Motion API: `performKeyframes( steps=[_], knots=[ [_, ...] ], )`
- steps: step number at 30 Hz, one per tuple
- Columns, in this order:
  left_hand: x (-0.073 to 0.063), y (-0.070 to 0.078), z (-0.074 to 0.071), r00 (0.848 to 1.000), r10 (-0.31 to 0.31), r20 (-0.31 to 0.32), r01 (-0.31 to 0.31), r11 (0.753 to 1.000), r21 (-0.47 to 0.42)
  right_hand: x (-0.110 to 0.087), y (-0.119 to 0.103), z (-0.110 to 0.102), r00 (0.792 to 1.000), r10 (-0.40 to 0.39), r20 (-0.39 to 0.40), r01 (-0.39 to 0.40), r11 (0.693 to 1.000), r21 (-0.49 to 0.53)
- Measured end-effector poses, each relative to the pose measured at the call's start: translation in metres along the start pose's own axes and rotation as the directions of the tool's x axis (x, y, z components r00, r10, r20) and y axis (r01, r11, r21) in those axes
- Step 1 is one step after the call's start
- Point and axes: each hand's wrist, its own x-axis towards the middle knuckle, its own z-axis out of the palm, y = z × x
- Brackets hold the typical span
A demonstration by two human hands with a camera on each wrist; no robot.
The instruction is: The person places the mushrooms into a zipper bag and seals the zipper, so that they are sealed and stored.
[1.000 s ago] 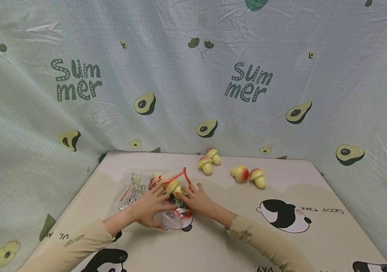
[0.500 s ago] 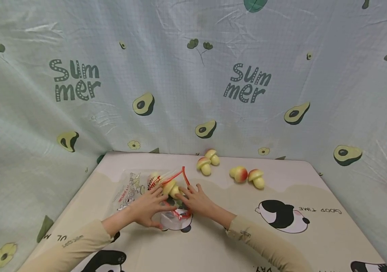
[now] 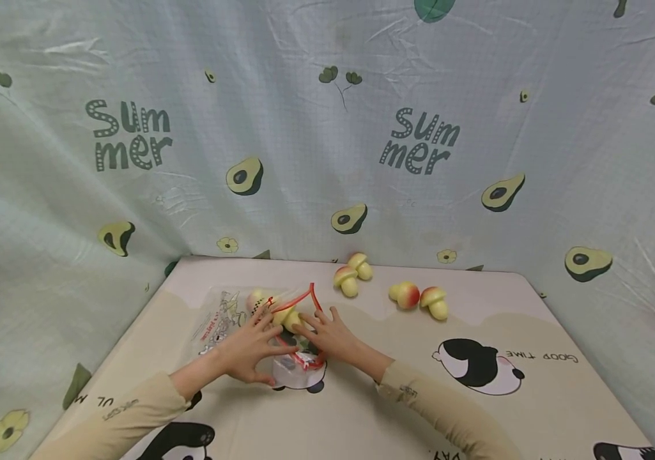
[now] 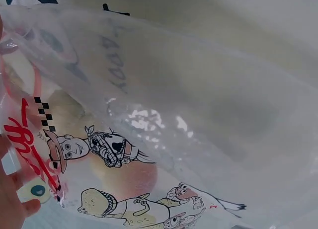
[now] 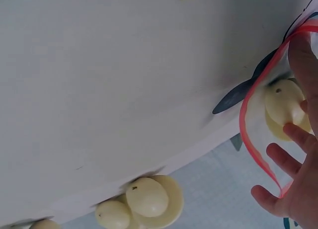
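A clear plastic zip bag (image 3: 226, 316) with red edging at its mouth and cartoon prints lies on the table, mouth toward the right. One toy mushroom (image 3: 257, 299) with a reddish cap is inside it, seen through the film. My left hand (image 3: 246, 351) rests spread over the bag's mouth, thumb apart from the fingers. At the mouth sits a pale yellow toy mushroom (image 5: 283, 102), partly hidden by fingers. My right hand (image 3: 335, 337) reaches to the red edge from the right, its fingers extended and fingertips touching this mushroom.
Several loose toy mushrooms stand toward the back: a pair (image 3: 346, 282) behind the bag and another pair (image 3: 404, 295) farther right. A patterned cloth (image 3: 304, 140) hangs behind the printed table (image 3: 396, 409).
The mushroom at the bag's mouth has shifted slightly left, farther into the bag, with the right hand's fingertips following. The left hand has barely moved, its fingers lifting a little over the printed film.
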Motion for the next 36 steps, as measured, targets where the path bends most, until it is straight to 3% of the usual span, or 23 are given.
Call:
performKeyframes(
  steps=[8, 16, 27, 31, 36],
  knots=[
    [-0.0018, -0.002, -0.001, 0.997, -0.03, 0.069, 0.032, 0.999, -0.032, 0.0008, 0.0005, 0.0022, 1.0, 0.002, 0.002, -0.002, 0.997, -0.078],
    [-0.0034, -0.001, -0.0001, 0.998, -0.017, 0.053, 0.019, 0.999, -0.038, 0.0023, 0.0008, -0.0016, 1.0, -0.018, 0.007, 0.018, 0.998, -0.053],
    [-0.0024, -0.0011, -0.0012, 0.995, -0.048, 0.091, 0.048, 0.999, 0.002, 0.0079, 0.0029, -0.0018, 0.999, -0.021, 0.035, 0.021, 1.0, -0.005],
    [-0.0027, -0.0019, 0.0007, 0.996, -0.043, 0.078, 0.042, 0.999, 0.01, 0.0098, 0.003, -0.0002, 0.999, -0.022, 0.033, 0.022, 1.0, 0.0],
    [-0.0022, -0.0028, 0.0053, 1.0, -0.011, 0.019, 0.011, 1.0, 0.012, 0.009, 0.0041, -0.001, 0.998, -0.013, 0.055, 0.013, 1.0, 0.003]
  ],
)
